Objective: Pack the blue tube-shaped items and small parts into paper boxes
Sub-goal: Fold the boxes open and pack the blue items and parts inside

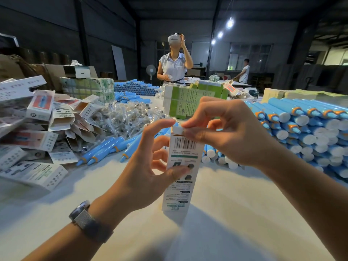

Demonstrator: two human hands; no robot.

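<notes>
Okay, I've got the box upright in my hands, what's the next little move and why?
Probably press the top flap down and tuck it in: your right hand pinches it at the box mouth while your left hand grips the box upright.

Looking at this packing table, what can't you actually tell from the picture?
- Head view: what is inside the paper box; its walls, the left hand and right hand hide it.
- The box's small print: too small to read.
- Parts in the clear bags: blurred.
- The blue tube stack: cut off by the right edge.
</notes>
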